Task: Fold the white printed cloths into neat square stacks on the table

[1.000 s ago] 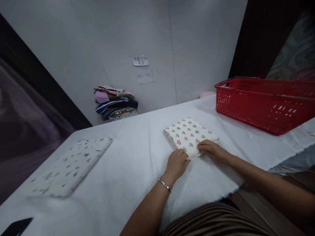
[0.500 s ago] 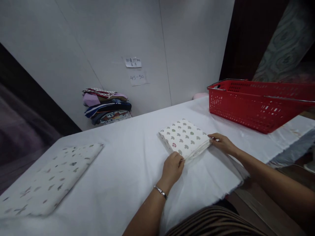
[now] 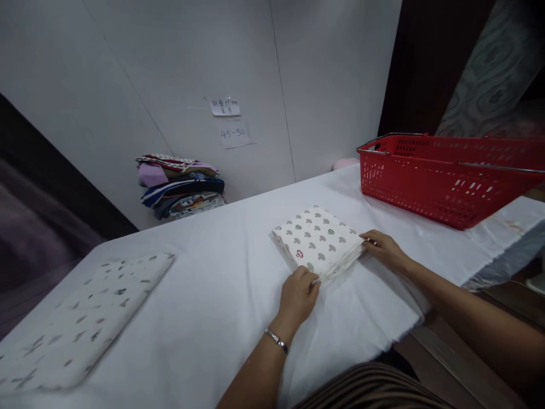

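Observation:
A white cloth with grey mushroom prints [image 3: 317, 238] lies on the table, folded into a thick square with several layers showing along its near edge. My left hand [image 3: 299, 292], with a silver bracelet at the wrist, pinches the corner closest to me. At the right corner, my right hand [image 3: 383, 249] grips the folded layers between thumb and fingers. The cloth's exact kind cannot be made out. Off to the left, a larger folded white cloth with small leaf-like prints [image 3: 91, 318] rests flat, apart from both hands.
A red plastic basket [image 3: 430, 187] with metal handles stands at the right back of the white-covered table [image 3: 213, 295]. A stack of folded fabrics [image 3: 181, 184] sits at the back against the grey wall. Two handwritten paper notes [image 3: 232, 132] are stuck to that wall.
The view has shifted slightly. Both hands keep their hold on the corners of the mushroom-print cloth, which looks almost the same.

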Action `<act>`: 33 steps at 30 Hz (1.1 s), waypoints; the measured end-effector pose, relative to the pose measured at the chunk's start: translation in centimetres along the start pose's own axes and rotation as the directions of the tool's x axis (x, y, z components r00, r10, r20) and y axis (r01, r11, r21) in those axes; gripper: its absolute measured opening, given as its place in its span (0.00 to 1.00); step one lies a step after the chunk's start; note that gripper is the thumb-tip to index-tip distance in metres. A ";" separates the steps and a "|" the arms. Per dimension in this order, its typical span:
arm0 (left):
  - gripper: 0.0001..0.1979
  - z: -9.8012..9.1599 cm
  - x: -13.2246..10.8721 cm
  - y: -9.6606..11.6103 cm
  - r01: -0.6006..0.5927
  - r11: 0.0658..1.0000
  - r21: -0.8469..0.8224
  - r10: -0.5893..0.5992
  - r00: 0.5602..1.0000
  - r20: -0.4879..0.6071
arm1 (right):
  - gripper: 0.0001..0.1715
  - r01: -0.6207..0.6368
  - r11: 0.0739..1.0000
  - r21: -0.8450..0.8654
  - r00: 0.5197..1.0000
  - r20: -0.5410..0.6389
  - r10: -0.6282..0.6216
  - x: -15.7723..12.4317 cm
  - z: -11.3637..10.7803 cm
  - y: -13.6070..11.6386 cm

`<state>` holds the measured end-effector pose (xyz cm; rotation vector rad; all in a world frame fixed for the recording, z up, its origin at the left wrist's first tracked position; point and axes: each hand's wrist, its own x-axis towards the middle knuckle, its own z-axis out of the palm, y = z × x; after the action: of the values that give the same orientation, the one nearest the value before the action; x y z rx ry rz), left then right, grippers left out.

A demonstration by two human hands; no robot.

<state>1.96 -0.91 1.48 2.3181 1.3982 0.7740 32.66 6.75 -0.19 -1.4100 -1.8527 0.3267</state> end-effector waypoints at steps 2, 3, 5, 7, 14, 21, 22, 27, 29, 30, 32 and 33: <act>0.08 0.0 0.1 0.0 -0.001 1.000 0.026 0.001 1.000 -0.011 | 0.13 0.008 0.999 0.033 1.000 -0.006 -0.008 0.0 0.1 0.4; 0.09 0.0 0.1 0.0 -0.005 0.999 0.038 0.006 1.000 -0.013 | 0.12 -0.006 0.998 0.063 1.000 -0.009 0.006 -0.1 0.2 0.7; 0.09 -0.1 0.1 -0.1 -0.020 0.998 0.056 0.020 1.000 -0.009 | 0.12 -0.056 0.990 0.131 0.998 -0.018 0.058 -0.2 0.4 1.4; 0.09 0.0 0.1 -0.1 -0.028 0.997 0.067 0.028 1.000 -0.005 | 0.13 -0.090 0.980 0.178 0.995 -0.018 0.094 -0.3 0.6 2.1; 0.08 0.1 -0.3 0.2 -0.014 0.997 0.079 0.016 0.999 -0.028 | 0.16 0.007 0.995 0.100 1.000 -0.008 -0.007 -1.1 0.1 1.1; 0.10 -0.4 1.9 1.8 -0.038 0.980 0.195 0.055 0.995 -0.084 | 0.15 0.246 0.967 -0.062 0.969 0.024 -0.245 -0.4 -0.7 -2.1; 0.09 -0.3 2.5 2.1 -0.052 0.976 0.213 0.069 0.995 -0.074 | 0.15 0.300 0.948 -0.105 0.954 0.058 -0.295 0.0 -0.8 -2.2; 0.05 0.8 4.9 2.9 -0.098 0.956 0.276 0.089 0.995 0.044 | 0.15 0.446 0.858 -0.254 0.888 0.240 -0.391 1.3 -1.1 -2.1; 0.06 1.2 5.3 2.9 -0.087 0.950 0.299 0.071 0.996 0.062 | 0.16 0.456 0.845 -0.278 0.883 0.262 -0.390 1.6 -1.1 -2.3; 0.07 1.4 5.4 2.9 -0.081 0.947 0.309 0.064 0.996 0.065 | 0.16 0.458 0.841 -0.288 0.881 0.270 -0.388 1.6 -1.0 -2.5; 0.08 1.6 5.4 2.9 -0.082 0.941 0.329 0.060 0.995 0.075 | 0.16 0.459 0.832 -0.312 0.881 0.281 -0.381 1.8 -1.0 -2.8; 0.09 1.6 5.4 2.9 -0.089 0.936 0.341 0.064 0.994 0.085 | 0.17 0.459 0.826 -0.327 0.882 0.280 -0.380 1.8 -0.9 -2.9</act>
<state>7.02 2.54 3.26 2.6480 1.5213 0.4880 31.14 7.11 2.93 -1.1878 -2.4379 -0.1361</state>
